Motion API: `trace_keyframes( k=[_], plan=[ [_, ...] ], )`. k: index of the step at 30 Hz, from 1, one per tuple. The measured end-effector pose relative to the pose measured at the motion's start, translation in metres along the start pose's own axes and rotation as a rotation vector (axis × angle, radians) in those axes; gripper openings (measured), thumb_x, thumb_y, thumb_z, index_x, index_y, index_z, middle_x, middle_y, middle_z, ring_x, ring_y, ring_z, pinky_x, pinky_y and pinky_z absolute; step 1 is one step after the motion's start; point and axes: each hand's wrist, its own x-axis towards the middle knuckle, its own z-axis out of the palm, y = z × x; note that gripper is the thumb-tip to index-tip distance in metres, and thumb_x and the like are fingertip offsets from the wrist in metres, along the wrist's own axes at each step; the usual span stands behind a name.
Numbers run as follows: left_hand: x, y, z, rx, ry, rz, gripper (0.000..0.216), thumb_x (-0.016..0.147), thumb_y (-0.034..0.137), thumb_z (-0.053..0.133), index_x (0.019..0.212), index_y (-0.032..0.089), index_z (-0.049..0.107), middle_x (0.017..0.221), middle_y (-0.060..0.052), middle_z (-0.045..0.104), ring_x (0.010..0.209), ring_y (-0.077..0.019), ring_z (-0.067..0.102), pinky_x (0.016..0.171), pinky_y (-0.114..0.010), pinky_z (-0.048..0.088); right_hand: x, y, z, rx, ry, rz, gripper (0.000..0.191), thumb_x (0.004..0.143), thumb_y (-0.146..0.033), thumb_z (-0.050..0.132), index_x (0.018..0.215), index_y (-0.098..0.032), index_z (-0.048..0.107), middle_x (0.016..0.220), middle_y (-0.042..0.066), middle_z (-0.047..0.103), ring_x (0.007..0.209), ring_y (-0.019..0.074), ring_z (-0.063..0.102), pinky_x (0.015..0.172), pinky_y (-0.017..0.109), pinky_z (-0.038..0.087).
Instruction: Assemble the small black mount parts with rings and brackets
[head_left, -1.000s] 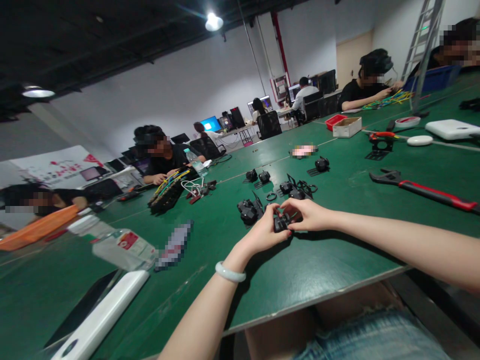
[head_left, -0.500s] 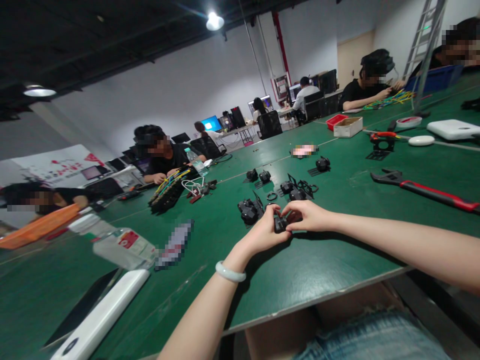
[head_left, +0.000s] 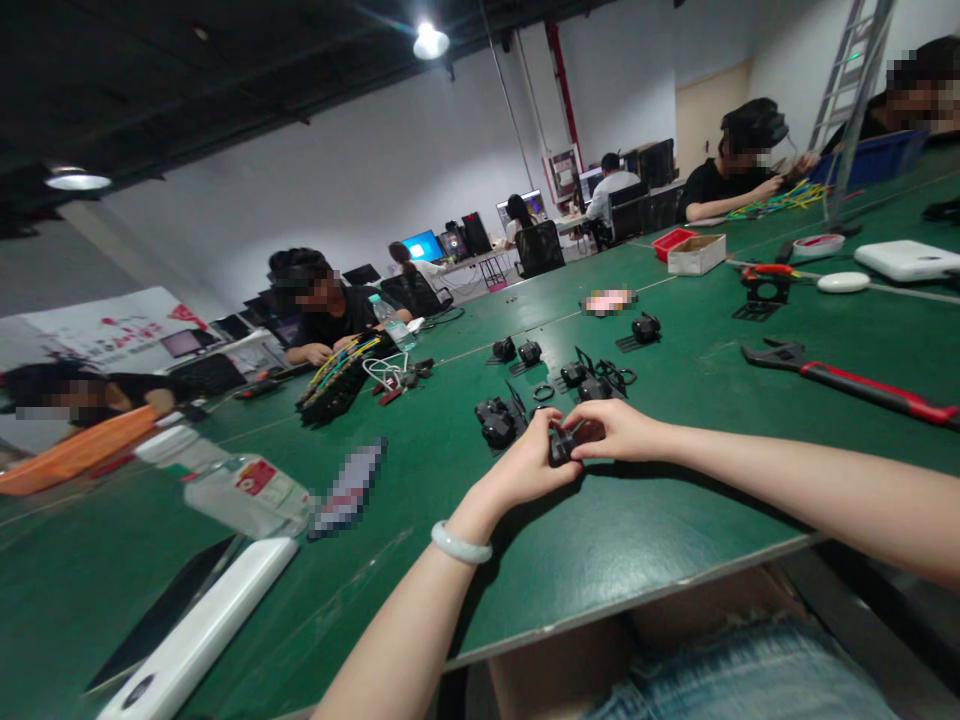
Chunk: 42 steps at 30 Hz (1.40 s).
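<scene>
Both of my hands meet over the green table [head_left: 660, 520] around one small black plastic part [head_left: 560, 446]. My left hand [head_left: 525, 465], with a pale bangle [head_left: 460, 545] on the wrist, curls its fingers onto the part's left side. My right hand [head_left: 615, 430] pinches it from the right. Just beyond my fingers lie more black parts: a cluster [head_left: 496, 421] to the left, another group with rings [head_left: 596, 381] straight ahead, and a pair [head_left: 517, 351] farther back.
A red-handled wrench [head_left: 855, 381] lies to the right. A plastic water bottle [head_left: 236, 488] and a white device [head_left: 199, 635] lie at the left. Other people sit around the table with coloured wires [head_left: 341, 370]. A small open box [head_left: 695, 254] stands far back.
My hands stay on the black part with only slight finger shifts; my right fingers have closed a little tighter over it.
</scene>
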Motion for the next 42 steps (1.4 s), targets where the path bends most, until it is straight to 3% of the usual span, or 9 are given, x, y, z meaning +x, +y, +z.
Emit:
trace_keyframes(
  k=[31,42],
  plan=[
    [0.0005,0.0006,-0.0003,0.0,-0.004,-0.001,0.054,0.063,0.026,0.057,0.11,0.016,0.031,0.103,-0.006,0.044,0.092,-0.019,0.047,0.081,-0.032,0.039,0.0034,0.0024,0.001,0.036,-0.006,0.026,0.036,0.064,-0.03,0.06,0.096,-0.015,0.056,0.086,0.005,0.063,0.074,0.0144,0.06,0.069,0.026,0.048],
    [0.0009,0.0006,-0.0002,-0.016,-0.006,-0.021,0.056,0.062,0.026,0.058,0.11,0.015,0.031,0.101,-0.006,0.045,0.092,-0.0193,0.048,0.081,-0.034,0.039,0.0048,0.0004,-0.0003,-0.088,0.024,0.017,0.029,0.068,-0.033,0.057,0.09,-0.015,0.06,0.083,0.005,0.063,0.074,0.014,0.059,0.067,0.024,0.044]
  ],
)
